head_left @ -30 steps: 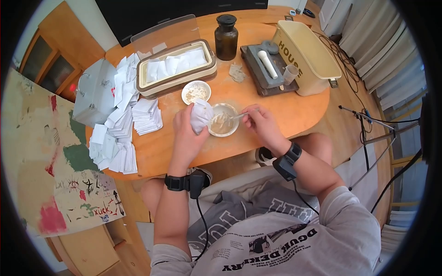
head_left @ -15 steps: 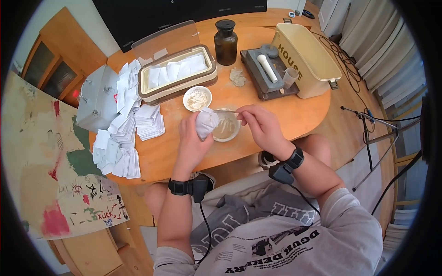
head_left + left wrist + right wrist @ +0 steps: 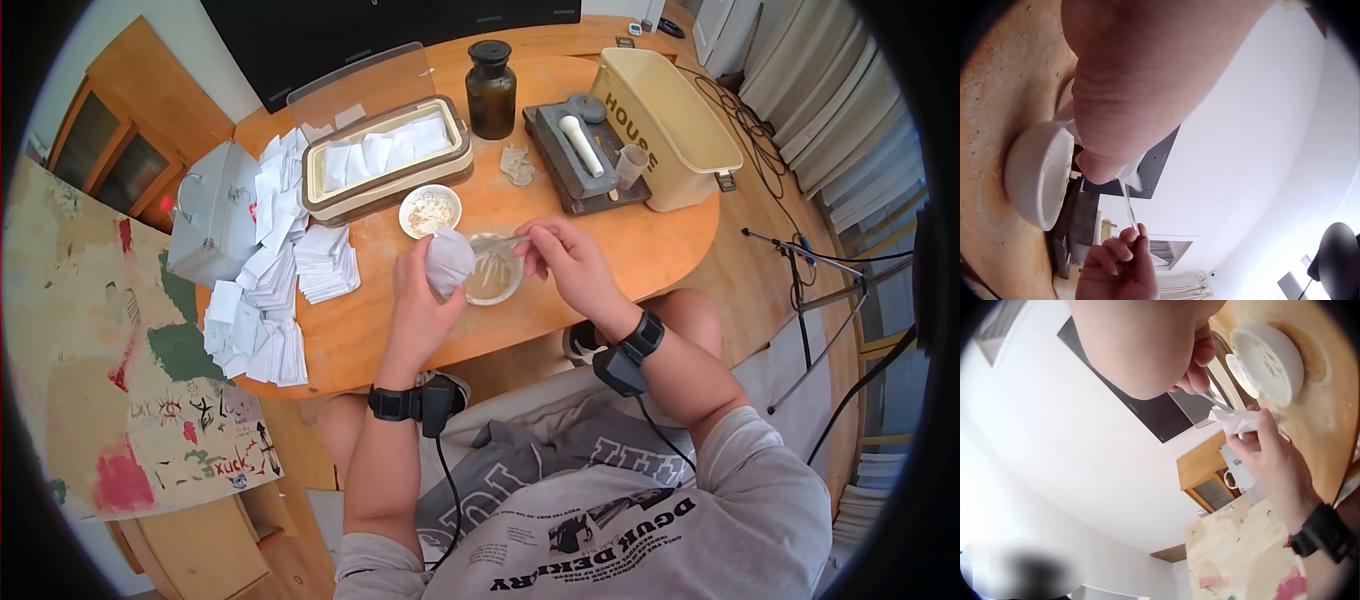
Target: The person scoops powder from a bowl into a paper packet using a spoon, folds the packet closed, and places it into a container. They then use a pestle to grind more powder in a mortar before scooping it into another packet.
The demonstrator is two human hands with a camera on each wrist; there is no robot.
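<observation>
Grey-sleeved at both arms, grips a white, folded paper packet (image 3: 450,262) in the curled fingers and thumb of the left hand (image 3: 420,305), above the left side of a round white bowl (image 3: 517,287) with pale, streaky residue inside. Pinches a thin, shiny utensil (image 3: 500,242) between the thumb and fingers of the right hand (image 3: 570,262), aiming its far end left to the packet's upper edge; cannot tell whether inside it. Has a smaller white bowl of pale powder (image 3: 459,207) just beyond the packet, on an orange-brown wooden table (image 3: 345,350). Keeps stacked white papers (image 3: 325,264) left of the packet, with a cream-and-brown oblong box (image 3: 395,183) holding white packets farther back. Has a dark glass bottle (image 3: 491,105) upright behind the bowls, and a white pestle (image 3: 582,148) lying on a grey block (image 3: 560,160) to the right
</observation>
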